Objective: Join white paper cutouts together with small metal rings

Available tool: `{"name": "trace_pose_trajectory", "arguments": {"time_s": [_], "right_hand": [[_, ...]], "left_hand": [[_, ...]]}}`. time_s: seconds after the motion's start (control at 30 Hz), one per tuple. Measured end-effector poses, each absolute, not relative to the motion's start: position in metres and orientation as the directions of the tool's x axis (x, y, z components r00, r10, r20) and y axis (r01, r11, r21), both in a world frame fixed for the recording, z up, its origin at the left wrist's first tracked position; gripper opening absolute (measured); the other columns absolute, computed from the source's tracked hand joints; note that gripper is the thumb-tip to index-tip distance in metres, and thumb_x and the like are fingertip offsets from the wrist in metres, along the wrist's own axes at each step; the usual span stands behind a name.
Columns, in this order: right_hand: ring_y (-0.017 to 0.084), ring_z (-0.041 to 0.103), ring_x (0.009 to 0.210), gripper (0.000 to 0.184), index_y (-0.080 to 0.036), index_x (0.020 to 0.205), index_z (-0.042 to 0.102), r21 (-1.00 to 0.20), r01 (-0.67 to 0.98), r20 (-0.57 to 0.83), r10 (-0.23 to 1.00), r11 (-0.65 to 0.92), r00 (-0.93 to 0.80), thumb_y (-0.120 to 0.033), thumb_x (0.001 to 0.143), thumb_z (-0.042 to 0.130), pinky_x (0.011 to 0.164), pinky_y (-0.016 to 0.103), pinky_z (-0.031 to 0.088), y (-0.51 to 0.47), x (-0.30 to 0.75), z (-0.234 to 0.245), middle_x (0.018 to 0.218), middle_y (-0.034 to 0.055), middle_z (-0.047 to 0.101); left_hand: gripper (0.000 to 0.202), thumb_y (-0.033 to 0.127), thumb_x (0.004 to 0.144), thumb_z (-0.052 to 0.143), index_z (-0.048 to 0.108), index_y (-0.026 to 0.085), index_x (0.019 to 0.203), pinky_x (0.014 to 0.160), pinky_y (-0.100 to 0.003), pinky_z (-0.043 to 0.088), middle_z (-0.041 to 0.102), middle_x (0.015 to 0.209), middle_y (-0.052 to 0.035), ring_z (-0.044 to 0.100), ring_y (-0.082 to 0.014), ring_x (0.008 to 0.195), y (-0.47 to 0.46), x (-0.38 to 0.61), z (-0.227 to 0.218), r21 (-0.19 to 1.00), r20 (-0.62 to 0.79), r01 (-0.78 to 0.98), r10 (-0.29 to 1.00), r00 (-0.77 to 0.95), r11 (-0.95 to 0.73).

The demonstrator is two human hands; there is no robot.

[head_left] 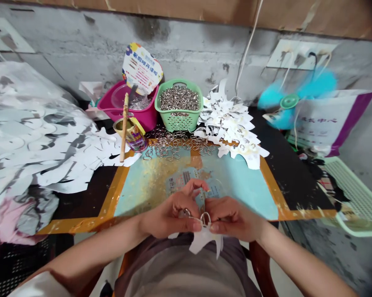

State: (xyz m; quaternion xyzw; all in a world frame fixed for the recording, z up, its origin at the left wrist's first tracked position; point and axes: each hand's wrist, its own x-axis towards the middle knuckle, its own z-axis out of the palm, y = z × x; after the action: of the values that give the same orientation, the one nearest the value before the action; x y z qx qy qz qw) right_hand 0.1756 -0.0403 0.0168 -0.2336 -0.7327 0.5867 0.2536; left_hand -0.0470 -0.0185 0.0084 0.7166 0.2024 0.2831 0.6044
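White and limp-looking, the cut piece hangs nearest the body, over the lap, its pointed lobes drooping below both hands. A metal ring stands upright at its upper edge, between the thumbs. The left hand pinches the piece just beside the ring, forefinger raised and bent; the right hand pinches from the other side, thumb pressed against finger. Another metal curve shows against the left fingers, but the hand covers too much to tell whether it belongs to the same piece.

Good work here likely means gripping close to the metal, squeezing evenly from both sides and letting the loop stand straight. Tugging the thumbs apart could stretch or tear the narrow part.

Beyond the hands lies a pale blue mat on the dark counter, blotched with yellow smears; if these are adhesive, clean fingertips matter, and working off the mat spares the white surface. Loose rings scatter along its far edge, best lifted singly. Farther back, a tin with a stick leaning on it stands before the pink basket; the green basket brims with rings beside a pile of white pieces.
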Motion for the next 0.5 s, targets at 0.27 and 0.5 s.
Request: {"name": "trace_pose_trajectory", "arguments": {"time_s": [0.27,0.5], "right_hand": [[0.014,0.042,0.065,0.042,-0.019,0.071,0.054,-0.998,-0.053,0.058,0.862,0.037,-0.504,-0.054,0.095,0.053,0.063,0.028,0.035,-0.050,0.175,-0.010,0.072,-0.0002,0.048],[0.013,0.046,0.068,0.036,-0.019,0.068,0.051,-0.956,0.187,0.132,0.901,0.226,-0.414,-0.034,0.100,0.051,0.064,0.026,0.034,-0.051,0.165,0.000,0.071,-0.0001,0.051]], "left_hand": [[0.055,0.072,0.083,0.057,0.069,0.019,0.095,0.091,-0.048,0.052,0.062,0.122,-0.0147,0.060,-0.0324,0.112,-0.031,-0.055,-0.018,0.940,-0.071,-0.257,0.869,0.489,0.222],[0.064,0.077,0.074,0.064,0.063,0.018,0.100,0.062,-0.029,0.050,0.062,0.081,-0.0048,0.058,-0.0163,0.070,-0.078,-0.027,-0.033,0.802,-0.297,-0.426,0.899,0.323,0.418]]}}
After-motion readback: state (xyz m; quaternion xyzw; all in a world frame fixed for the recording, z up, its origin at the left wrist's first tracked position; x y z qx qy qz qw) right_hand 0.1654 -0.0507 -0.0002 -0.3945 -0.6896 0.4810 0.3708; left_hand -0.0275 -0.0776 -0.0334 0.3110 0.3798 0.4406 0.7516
